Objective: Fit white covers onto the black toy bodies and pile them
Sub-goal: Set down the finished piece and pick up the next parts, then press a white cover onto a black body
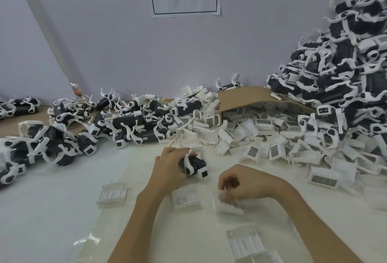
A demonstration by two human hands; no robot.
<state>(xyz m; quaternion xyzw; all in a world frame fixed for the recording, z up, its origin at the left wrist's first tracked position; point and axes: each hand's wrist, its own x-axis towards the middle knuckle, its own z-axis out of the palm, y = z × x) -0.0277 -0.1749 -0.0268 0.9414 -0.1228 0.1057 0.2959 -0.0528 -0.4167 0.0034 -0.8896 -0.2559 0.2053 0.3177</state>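
Gripping a toy body [195, 165] is the left hand [168, 169]; right hand [248, 183] pinches a cover [229, 205] amid loose covers [112, 194].

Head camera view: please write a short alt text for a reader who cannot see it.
A person's left hand grips a black toy body while the right hand pinches a blurred white cover on the table. More covers spill from a cardboard box behind; toys are piled high at right.

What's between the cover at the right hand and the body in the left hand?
Nothing visible. Only bare table separates the cover by the right hand from the body that the left hand holds. A second cover lies beside that path.
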